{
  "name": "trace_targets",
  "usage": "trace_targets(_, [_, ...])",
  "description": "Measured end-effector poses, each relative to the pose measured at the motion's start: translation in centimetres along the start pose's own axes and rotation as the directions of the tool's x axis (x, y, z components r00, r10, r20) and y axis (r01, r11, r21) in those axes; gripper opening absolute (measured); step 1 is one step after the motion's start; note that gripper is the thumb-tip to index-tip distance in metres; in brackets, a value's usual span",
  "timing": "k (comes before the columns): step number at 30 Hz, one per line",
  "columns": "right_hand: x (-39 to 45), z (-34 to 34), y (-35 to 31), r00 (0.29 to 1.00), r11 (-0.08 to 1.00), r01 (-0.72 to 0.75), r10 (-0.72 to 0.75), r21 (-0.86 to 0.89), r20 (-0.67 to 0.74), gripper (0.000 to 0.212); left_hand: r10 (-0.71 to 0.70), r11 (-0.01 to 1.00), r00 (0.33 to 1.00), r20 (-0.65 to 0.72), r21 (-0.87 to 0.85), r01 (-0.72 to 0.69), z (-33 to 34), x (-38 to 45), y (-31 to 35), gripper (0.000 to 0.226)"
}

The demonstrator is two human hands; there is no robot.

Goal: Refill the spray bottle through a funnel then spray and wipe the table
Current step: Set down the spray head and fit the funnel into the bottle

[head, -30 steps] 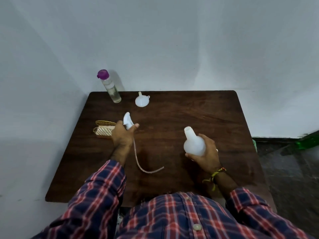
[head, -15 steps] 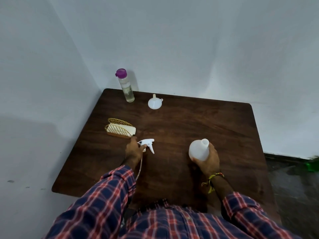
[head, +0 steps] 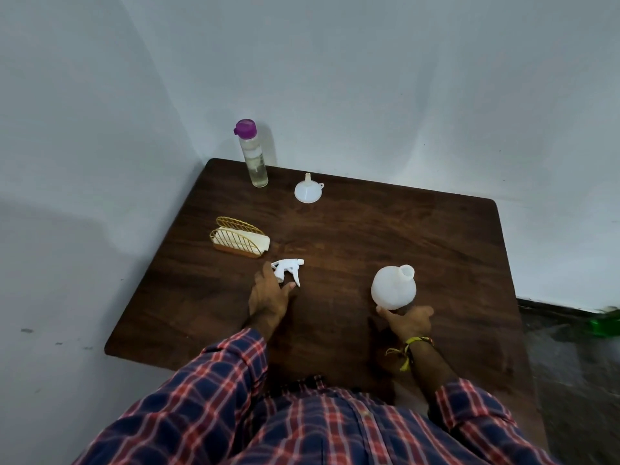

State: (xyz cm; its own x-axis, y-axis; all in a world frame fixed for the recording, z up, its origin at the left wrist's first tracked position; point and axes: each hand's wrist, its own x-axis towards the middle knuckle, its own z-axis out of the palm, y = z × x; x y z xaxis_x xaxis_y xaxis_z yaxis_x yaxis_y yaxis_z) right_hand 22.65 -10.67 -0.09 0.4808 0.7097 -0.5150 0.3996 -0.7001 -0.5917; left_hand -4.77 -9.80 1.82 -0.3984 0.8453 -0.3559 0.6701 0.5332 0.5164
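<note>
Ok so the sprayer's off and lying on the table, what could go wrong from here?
1. The bottle stands open-necked and only the right hand touches its base; seating the funnel one-handed might tip it.
2. The sprayer lies on the table under the left hand; its tube could pick up dirt.
3. The refill bottle stands at the far corner, so pouring may spill near the napkin holder.
</note>
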Motion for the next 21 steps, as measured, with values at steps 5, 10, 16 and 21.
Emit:
trace_targets(5, [-1.6,1.8,0.0,0.963,0.998,-0.055,0.060,-0.027,0.264,0.047,-0.073,0.997,0.997,-0.015,0.037,0.074,-0.5,0.2,-2.2,0.076])
trace_targets(10, [-3.2,4.1,-2.5,0.965,0.977,0.155,-0.117,-0.149,0.235,0.039,-0.125,0.990,0.992,0.002,0.069,0.124,-1.6,2.1,-4.1,0.074])
trace_targets(16, [-4.3,4.5,-7.3,0.948,0.951,0.255,-0.211,-0.175,0.238,0.037,-0.230,0.953,0.963,0.139,0.232,0.194,-3.2,5.3,-5.8,0.078])
trace_targets(21, [-3.4,6.2,-10.5,0.948,0.949,0.275,-0.241,-0.156,0.207,0.032,-0.204,0.905,0.958,0.204,0.413,0.104,-4.7,6.8,-6.1,0.103])
